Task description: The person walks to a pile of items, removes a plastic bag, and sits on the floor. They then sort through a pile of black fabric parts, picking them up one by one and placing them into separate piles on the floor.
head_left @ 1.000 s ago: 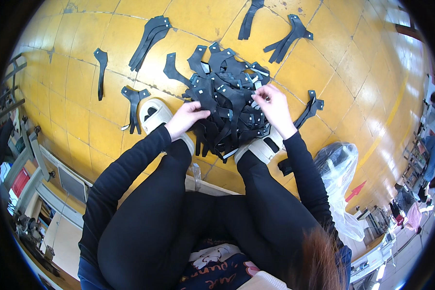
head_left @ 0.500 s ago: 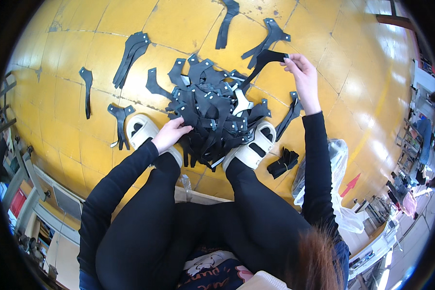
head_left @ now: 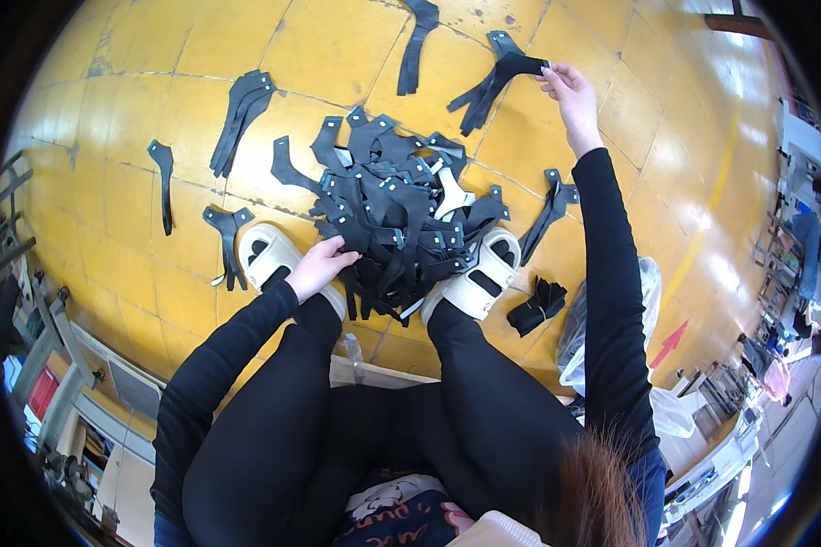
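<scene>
A heap of black cut fabric pieces [head_left: 397,205], many with small white tags, lies on the yellow floor between my feet. One white piece [head_left: 452,193] shows among them. My right hand [head_left: 570,91] reaches far right and pinches the tagged end of a curved black fabric piece [head_left: 511,71]. That piece lies over another black stack [head_left: 499,43] beyond the heap. At the heap's near left edge rests my left hand [head_left: 323,264], its fingers closed at a black piece; whether it grips one cannot be seen.
Separate black stacks lie at the far left [head_left: 244,118], left [head_left: 161,182], far middle [head_left: 417,50] and right [head_left: 549,214]. A tied black bundle [head_left: 536,307] and a clear plastic bag [head_left: 602,319] are by my right sandal [head_left: 476,281]. Metal frames [head_left: 64,365] stand at left.
My right hand has moved farther away, carrying the black piece from the heap's edge onto the far right stack. My left hand has stayed by the heap, shifting slightly.
</scene>
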The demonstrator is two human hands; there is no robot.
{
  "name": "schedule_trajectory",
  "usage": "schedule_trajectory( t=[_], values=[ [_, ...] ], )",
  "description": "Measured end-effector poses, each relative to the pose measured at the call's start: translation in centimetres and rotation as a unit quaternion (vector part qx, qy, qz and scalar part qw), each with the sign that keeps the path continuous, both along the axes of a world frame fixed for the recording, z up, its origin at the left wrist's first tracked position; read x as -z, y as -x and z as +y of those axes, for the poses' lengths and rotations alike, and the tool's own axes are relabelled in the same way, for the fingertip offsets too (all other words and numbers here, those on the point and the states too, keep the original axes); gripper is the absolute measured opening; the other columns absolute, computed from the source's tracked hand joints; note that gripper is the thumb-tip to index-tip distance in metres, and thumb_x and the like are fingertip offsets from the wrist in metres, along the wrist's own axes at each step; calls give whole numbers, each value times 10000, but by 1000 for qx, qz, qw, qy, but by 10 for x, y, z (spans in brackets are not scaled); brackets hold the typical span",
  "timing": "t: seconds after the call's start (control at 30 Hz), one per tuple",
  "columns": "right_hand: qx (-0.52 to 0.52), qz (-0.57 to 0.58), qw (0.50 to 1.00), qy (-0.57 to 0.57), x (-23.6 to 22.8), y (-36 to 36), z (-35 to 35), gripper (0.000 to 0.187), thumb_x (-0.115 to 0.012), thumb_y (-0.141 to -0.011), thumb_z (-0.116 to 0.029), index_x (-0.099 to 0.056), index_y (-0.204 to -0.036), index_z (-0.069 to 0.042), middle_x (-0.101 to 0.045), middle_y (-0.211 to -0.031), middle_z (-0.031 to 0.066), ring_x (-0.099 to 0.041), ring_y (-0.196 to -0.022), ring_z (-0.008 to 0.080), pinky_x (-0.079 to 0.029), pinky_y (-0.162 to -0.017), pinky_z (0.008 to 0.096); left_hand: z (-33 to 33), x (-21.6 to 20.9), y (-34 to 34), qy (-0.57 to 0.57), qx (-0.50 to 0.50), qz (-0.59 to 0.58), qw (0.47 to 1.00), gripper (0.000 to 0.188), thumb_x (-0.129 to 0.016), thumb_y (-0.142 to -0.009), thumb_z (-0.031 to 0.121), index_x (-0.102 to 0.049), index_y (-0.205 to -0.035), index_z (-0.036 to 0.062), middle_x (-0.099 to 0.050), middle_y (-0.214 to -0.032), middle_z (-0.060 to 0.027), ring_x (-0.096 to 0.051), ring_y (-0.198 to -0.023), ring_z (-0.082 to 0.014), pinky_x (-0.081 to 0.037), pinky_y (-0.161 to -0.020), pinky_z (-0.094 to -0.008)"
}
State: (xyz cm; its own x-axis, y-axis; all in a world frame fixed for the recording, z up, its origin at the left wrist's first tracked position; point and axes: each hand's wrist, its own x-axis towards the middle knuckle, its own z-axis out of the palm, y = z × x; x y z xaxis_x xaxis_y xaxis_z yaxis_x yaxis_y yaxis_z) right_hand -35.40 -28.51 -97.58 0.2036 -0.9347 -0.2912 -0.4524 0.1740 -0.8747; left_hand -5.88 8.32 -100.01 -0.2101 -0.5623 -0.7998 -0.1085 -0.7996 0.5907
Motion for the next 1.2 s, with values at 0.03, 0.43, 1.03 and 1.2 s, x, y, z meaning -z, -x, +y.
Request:
schedule_trajectory(
  t=[0.03,0.43,1.03,1.2],
  values=[
    [-3,-1,1000,0,-2,0,2,218,-602,-927,-197,-607,-1075,-36,-695,-945,43,-586,-813,87,-437,-759,223,-3,-5,3,4,-15,14,1000,252,-570,-931,147,-572,-1121,-18,-644,-1041,-74,-584,-988,-129,-440,-897,-256],
    [-145,-63,987,-30,-64,-21,32,193,-592,-932,-161,-613,-1052,-12,-680,-921,50,-602,-854,102,-444,-822,242,0,-6,6,3,-37,13,999,234,-570,-921,145,-595,-1095,-10,-648,-1004,-64,-588,-950,-131,-447,-890,-264],
    [-173,-15,981,89,-21,-115,-14,389,-562,-945,-173,-502,-1314,-64,-623,-1183,112,-596,-1014,150,-435,-937,272,-32,-25,-4,72,-189,93,975,134,-520,-949,77,-586,-1043,9,-637,-961,-23,-574,-903,-80,-453,-841,-230],
    [-253,56,964,56,-3,-88,28,337,-612,-883,-197,-597,-1201,-84,-636,-1150,93,-638,-911,194,-492,-821,313,-44,-35,-5,69,-185,98,975,158,-528,-955,113,-588,-1073,27,-643,-990,-13,-563,-901,-74,-442,-850,-231]
  ],
)
